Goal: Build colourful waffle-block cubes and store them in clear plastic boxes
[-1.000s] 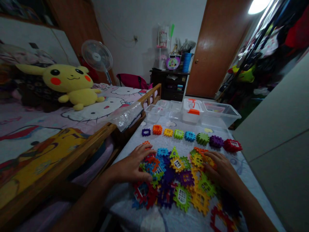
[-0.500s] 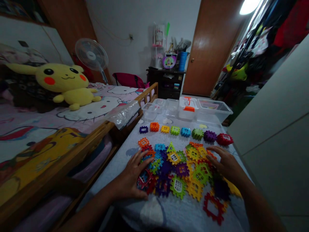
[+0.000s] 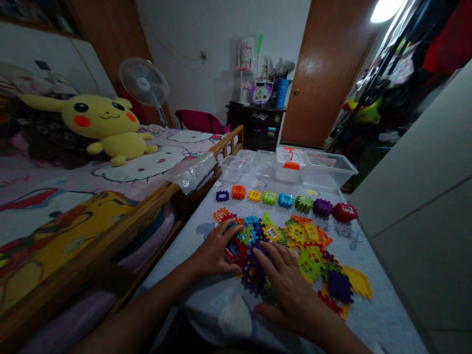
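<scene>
A loose pile of colourful interlocking plastic tiles point(image 3: 306, 246) lies on a table with a pale patterned cloth point(image 3: 372, 314). My left hand point(image 3: 217, 250) rests flat on the pile's left side, fingers spread over red and blue tiles. My right hand point(image 3: 285, 285) lies palm down on the near middle of the pile, fingers stretched over purple and green tiles. Neither hand grips a tile. Behind the pile, a row of small tile blocks point(image 3: 285, 200) runs from purple on the left to red on the right.
Clear plastic boxes point(image 3: 328, 169) and a lidded box with an orange latch point(image 3: 291, 164) stand at the table's far edge. A bed with a wooden rail point(image 3: 155, 199), a yellow plush toy point(image 3: 105, 125) and a fan point(image 3: 145, 86) is on the left. A grey wall is on the right.
My right hand has swept from the pile's right side to its near middle, leaving tiles uncovered on the right. My left hand has shifted slightly inward along the left edge.
</scene>
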Demonstrator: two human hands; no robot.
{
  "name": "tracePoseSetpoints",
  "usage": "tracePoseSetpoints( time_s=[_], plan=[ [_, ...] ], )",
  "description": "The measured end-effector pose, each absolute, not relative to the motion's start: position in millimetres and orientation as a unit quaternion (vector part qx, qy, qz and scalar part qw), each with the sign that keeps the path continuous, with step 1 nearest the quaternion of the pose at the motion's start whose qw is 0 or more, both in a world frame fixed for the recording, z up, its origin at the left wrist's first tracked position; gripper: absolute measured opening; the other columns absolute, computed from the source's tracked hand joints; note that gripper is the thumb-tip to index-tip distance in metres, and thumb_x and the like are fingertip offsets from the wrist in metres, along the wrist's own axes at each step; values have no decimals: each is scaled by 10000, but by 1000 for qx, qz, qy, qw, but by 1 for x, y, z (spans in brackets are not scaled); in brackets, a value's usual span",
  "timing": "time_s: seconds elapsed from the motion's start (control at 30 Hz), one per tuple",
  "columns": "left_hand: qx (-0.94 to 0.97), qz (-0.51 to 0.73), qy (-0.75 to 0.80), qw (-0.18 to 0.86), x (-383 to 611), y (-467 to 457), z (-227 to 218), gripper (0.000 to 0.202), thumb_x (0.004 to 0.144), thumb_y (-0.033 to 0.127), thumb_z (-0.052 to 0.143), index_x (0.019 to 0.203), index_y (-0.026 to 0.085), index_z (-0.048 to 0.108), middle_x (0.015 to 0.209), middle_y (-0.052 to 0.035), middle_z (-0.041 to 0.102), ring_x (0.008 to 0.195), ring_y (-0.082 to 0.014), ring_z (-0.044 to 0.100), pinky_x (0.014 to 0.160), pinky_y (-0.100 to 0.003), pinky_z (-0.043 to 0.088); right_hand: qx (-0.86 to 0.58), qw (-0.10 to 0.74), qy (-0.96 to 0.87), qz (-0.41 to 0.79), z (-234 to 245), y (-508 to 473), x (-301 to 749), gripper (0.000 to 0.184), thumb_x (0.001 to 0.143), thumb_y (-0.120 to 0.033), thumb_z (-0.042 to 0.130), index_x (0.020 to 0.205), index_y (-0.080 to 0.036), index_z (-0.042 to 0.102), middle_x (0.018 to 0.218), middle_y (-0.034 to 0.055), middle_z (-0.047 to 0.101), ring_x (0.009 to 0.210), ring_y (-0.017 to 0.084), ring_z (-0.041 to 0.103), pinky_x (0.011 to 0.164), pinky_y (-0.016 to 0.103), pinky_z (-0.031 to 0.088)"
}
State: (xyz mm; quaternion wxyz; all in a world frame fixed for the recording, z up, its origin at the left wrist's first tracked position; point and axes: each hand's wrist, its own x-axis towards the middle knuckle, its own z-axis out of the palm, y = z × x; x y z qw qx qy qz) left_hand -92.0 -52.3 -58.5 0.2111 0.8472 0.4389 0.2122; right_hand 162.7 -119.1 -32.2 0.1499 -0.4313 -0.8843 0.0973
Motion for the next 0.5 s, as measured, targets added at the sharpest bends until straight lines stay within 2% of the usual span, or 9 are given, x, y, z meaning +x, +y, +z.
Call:
tracePoseSetpoints(
  time_s=[0.07, 0.2, 0.3, 0.4, 0.5],
  plan=[
    [841, 227, 438, 220, -92, -50, -61, 1063, 577, 534, 832, 1472, 255, 330, 1528, -151, 255, 1394, -383, 294, 1135, -536, 288, -423, 136, -890, 98, -37, -119, 150, 919, 704, -422, 748, 1493, -250, 307, 1518, 110, 371, 1368, 355, 297, 1118, 569, 251],
    [822, 263, 436, 255, -99, -47, -64, 1229, 478, 619, 846, 1498, 251, 266, 1544, -160, 198, 1417, -397, 238, 1157, -547, 246, -430, 154, -885, 89, -45, -108, 146, 569, 827, -357, 634, 1366, -251, 486, 1415, 81, 503, 1322, 308, 358, 1126, 527, 228],
    [816, 266, 439, 265, -108, -47, -65, 1287, 433, 642, 849, 1504, 267, 241, 1544, -157, 193, 1427, -405, 207, 1159, -564, 228, -452, 187, -869, 82, -48, -101, 150, 446, 831, -282, 614, 1271, -238, 562, 1304, 77, 586, 1256, 296, 421, 1112, 516, 243],
    [816, 253, 453, 254, -114, -52, -63, 1218, 481, 594, 858, 1494, 284, 258, 1539, -144, 205, 1419, -400, 226, 1147, -572, 250, -479, 223, -846, 68, -49, -97, 154, 459, 808, -236, 623, 1262, -199, 564, 1246, 102, 618, 1196, 303, 463, 1091, 536, 265],
    [812, 258, 471, 228, -113, -60, -59, 929, 638, 485, 811, 1433, 279, 376, 1490, -120, 309, 1384, -357, 307, 1131, -536, 308, -495, 245, -831, 65, -51, -93, 157, 443, 826, -248, 617, 1260, -184, 554, 1205, 118, 640, 1149, 306, 491, 1044, 545, 316]
  ],
)
